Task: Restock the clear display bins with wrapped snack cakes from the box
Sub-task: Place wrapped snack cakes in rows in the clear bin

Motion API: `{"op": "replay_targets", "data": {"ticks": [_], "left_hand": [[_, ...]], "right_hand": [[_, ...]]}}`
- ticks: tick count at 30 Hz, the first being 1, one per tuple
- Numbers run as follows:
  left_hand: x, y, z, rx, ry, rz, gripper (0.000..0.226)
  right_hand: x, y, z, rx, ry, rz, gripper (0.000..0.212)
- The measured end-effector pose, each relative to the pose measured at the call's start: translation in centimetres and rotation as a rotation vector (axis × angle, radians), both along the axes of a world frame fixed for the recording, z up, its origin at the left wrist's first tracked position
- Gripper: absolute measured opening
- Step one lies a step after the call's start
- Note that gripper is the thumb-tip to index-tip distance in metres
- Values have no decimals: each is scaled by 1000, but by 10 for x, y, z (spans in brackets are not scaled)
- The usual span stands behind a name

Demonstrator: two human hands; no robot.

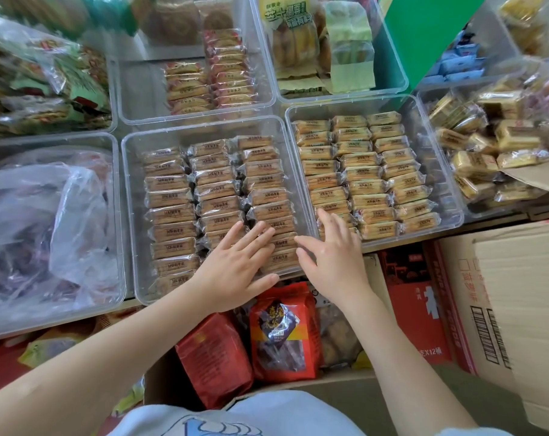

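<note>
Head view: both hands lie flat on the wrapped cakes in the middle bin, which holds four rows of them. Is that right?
Not quite: the head view shows three rows of wrapped cakes in the middle bin, not four. The rest holds: the left hand and right hand lie flat with straight fingers at that bin's near right corner, the right hand reaching over the rim toward the next bin.

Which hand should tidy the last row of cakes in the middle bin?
Left, probably. The left hand already lies flat on the middle bin's near cakes; the right hand straddles the neighbouring bin's edge.
</note>
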State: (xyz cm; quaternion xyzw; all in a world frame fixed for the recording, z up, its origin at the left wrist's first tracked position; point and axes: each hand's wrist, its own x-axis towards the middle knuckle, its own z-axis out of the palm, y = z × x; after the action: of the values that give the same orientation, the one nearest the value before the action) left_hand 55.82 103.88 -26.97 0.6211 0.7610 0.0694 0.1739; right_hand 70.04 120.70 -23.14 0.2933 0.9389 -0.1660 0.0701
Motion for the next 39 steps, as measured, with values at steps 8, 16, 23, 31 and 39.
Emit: {"op": "replay_targets", "data": {"ticks": [8, 16, 23, 31, 39], "left_hand": [[3, -17, 1, 117, 63, 34, 65], [1, -18, 4, 80, 49, -11, 60], [0, -18, 4, 81, 41, -26, 58], [0, -15, 0, 67, 86, -66, 61], [2, -10, 2, 40, 112, -60, 62]], "right_hand": [[-19, -9, 15, 194, -197, 49, 19], [-36, -14, 15, 217, -295, 2, 9], [-17, -21, 7, 304, -13, -84, 15], [-22, -14, 0, 355, -37, -100, 31], [-34, -8, -2, 260, -191, -180, 54]]}}
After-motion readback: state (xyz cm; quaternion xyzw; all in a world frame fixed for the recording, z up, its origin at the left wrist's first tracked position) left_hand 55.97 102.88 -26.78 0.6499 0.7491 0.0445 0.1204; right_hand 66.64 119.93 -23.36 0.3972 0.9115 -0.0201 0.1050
